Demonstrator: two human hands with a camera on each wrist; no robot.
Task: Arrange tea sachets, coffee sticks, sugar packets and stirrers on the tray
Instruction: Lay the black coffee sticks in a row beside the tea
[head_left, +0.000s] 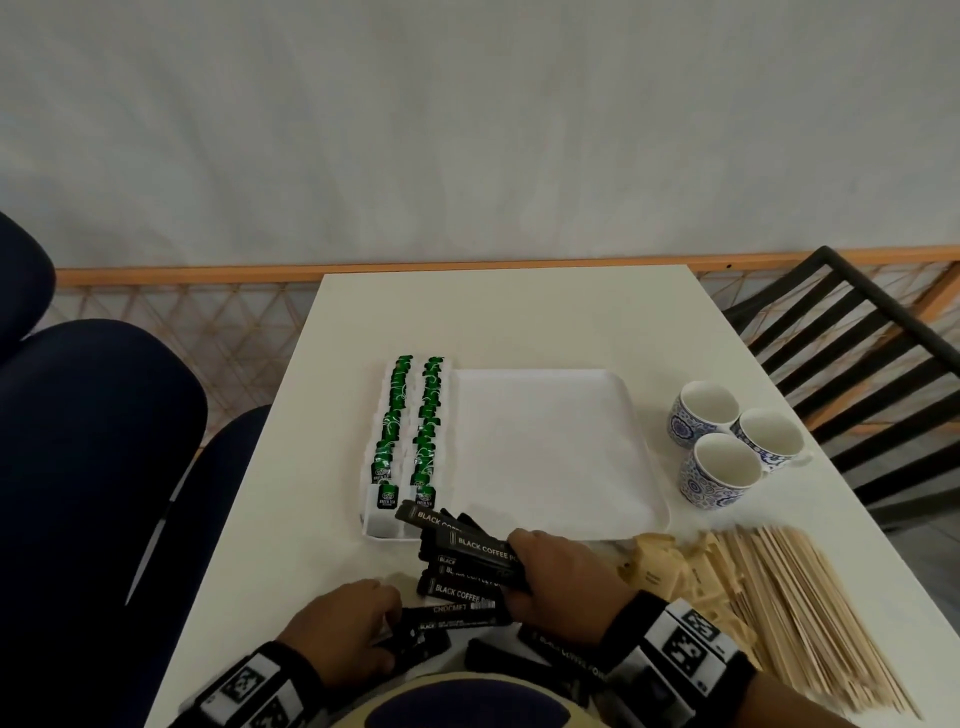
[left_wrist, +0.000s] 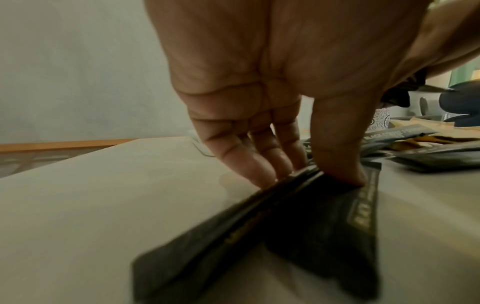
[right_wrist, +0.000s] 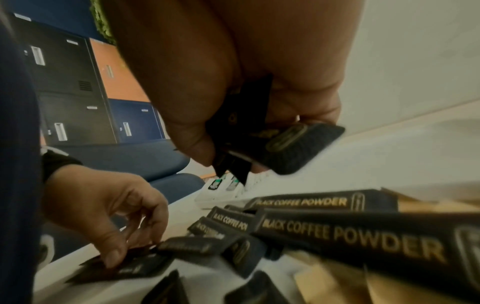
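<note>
A white tray (head_left: 545, 441) lies mid-table with two rows of green tea sachets (head_left: 410, 426) along its left side. At the tray's near edge my right hand (head_left: 519, 571) grips a fanned bundle of black coffee sticks (head_left: 457, 545), seen close in the right wrist view (right_wrist: 285, 144). My left hand (head_left: 387, 629) pinches a couple of coffee sticks (left_wrist: 298, 216) lying on the table between thumb and fingers (left_wrist: 259, 164). More loose coffee sticks (right_wrist: 337, 232) lie between the hands. Brown sugar packets (head_left: 670, 566) and a pile of wooden stirrers (head_left: 800, 613) lie to the right.
Three blue-patterned cups (head_left: 727, 447) stand right of the tray. The white table (head_left: 519, 317) ends at a wall with a netted rail. A black chair (head_left: 857, 338) is at the right and dark blue seats (head_left: 93, 441) at the left.
</note>
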